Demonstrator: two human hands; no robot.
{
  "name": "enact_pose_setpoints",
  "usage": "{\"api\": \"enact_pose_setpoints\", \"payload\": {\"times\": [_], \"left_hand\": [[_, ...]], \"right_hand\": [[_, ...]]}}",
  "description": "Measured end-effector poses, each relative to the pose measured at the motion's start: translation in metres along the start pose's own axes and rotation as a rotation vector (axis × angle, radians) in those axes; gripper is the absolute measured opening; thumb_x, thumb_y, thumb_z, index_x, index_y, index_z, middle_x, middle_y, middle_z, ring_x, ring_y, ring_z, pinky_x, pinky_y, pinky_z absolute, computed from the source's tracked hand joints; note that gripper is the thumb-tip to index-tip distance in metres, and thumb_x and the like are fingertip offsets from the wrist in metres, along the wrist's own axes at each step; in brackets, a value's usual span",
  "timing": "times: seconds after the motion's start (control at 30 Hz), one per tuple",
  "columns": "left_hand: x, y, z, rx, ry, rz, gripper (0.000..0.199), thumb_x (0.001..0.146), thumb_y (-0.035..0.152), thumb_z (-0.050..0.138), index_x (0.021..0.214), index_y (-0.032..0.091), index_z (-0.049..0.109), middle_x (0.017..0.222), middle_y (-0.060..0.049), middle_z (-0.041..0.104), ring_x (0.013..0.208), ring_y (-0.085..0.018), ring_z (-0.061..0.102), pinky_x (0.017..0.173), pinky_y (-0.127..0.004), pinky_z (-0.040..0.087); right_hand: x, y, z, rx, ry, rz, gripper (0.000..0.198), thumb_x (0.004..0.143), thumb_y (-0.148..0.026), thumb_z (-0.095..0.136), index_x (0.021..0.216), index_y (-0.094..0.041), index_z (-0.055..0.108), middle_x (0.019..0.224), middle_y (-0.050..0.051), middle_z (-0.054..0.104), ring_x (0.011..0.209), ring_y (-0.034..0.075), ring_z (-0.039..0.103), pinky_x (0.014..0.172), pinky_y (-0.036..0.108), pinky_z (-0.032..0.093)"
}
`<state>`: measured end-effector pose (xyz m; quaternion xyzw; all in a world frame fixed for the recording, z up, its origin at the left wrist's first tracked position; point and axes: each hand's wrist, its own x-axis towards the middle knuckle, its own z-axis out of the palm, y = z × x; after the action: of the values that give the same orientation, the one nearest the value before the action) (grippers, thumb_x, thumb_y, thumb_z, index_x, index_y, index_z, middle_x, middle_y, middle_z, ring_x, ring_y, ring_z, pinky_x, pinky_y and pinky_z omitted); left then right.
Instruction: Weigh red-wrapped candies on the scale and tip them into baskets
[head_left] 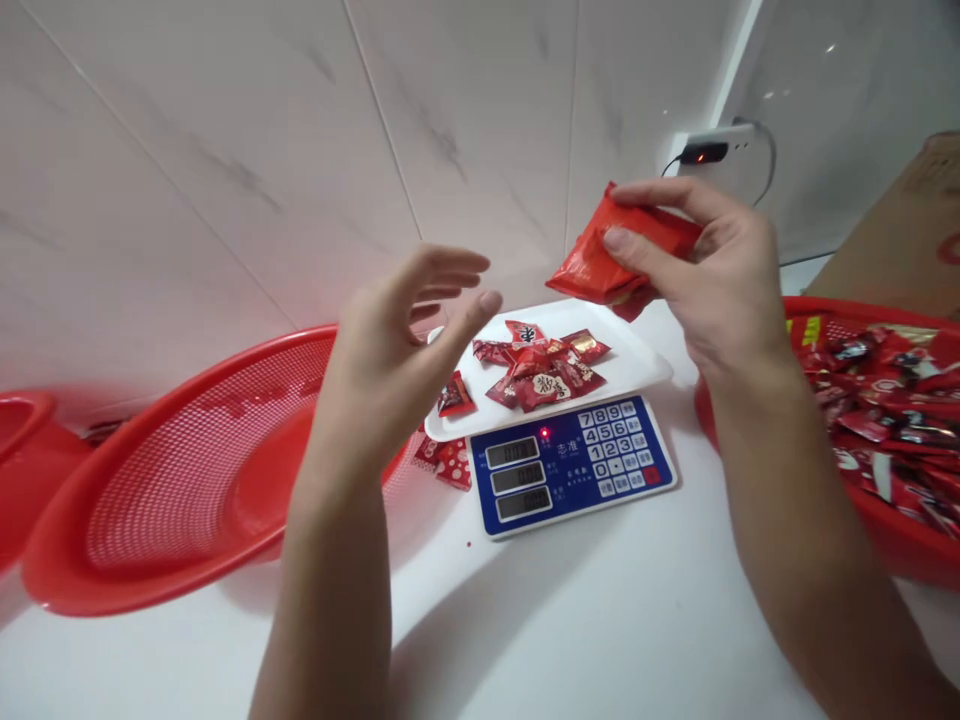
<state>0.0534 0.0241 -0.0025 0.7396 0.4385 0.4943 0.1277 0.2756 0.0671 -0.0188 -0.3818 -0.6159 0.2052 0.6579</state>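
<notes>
Several red wrapped candies (551, 370) lie in a loose pile on the white tray (637, 365) of a digital scale (574, 465) with a blue keypad panel. Above the tray's right side, my right hand (697, 250) grips red packets (600, 250), thumb in front and fingers behind; how many is hidden. My left hand (420, 330) hovers over the tray's left edge, fingers apart, holding nothing. Near it one dark red candy (455, 395) rests on the tray's left end.
An open red mesh basket (187, 480) stands at the left, with another red basket (30, 440) beyond it. A red basket (709, 415) full of wrapped candies is at the right. Behind are a cardboard box (885, 220) and a power strip (739, 150). Several packets (454, 465) lie beside the scale.
</notes>
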Motion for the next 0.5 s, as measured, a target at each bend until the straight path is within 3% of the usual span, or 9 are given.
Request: {"api": "enact_pose_setpoints", "payload": {"times": [0.13,0.23,0.33,0.5], "left_hand": [[0.001,-0.002,0.021,-0.113,-0.122,-0.046,0.033,0.086,0.044,0.074,0.111,0.023,0.068,0.110,-0.005,0.074,0.105,-0.022,0.069,0.087,-0.030,0.057],[0.002,-0.008,0.037,-0.210,-0.182,-0.095,0.037,0.085,0.041,0.076,0.116,0.022,0.064,0.105,-0.005,0.074,0.099,-0.021,0.071,0.079,-0.028,0.059],[0.002,-0.013,0.044,-0.223,-0.159,-0.113,0.033,0.086,0.039,0.075,0.111,0.021,0.064,0.101,-0.004,0.074,0.093,-0.018,0.071,0.075,-0.025,0.059],[0.006,-0.017,0.043,-0.223,-0.125,-0.145,0.030,0.084,0.038,0.079,0.102,0.020,0.063,0.098,-0.004,0.074,0.086,-0.017,0.071,0.070,-0.025,0.058]], "right_hand": [[0.000,0.009,0.016,0.092,-0.021,-0.040,0.024,0.081,-0.021,0.077,0.103,-0.019,0.071,0.107,0.005,0.072,0.090,0.018,0.070,0.079,0.032,0.062],[-0.004,0.016,0.028,0.040,-0.084,-0.053,0.022,0.084,-0.028,0.075,0.104,-0.022,0.069,0.110,0.001,0.072,0.103,0.019,0.068,0.095,0.035,0.059],[-0.009,0.020,0.034,-0.007,-0.153,-0.034,0.028,0.085,-0.039,0.074,0.108,-0.025,0.067,0.117,0.002,0.069,0.112,0.022,0.066,0.099,0.039,0.057],[-0.009,0.025,0.034,-0.013,-0.205,-0.014,0.034,0.084,-0.044,0.074,0.111,-0.025,0.066,0.116,0.003,0.069,0.115,0.023,0.064,0.100,0.040,0.056]]}}
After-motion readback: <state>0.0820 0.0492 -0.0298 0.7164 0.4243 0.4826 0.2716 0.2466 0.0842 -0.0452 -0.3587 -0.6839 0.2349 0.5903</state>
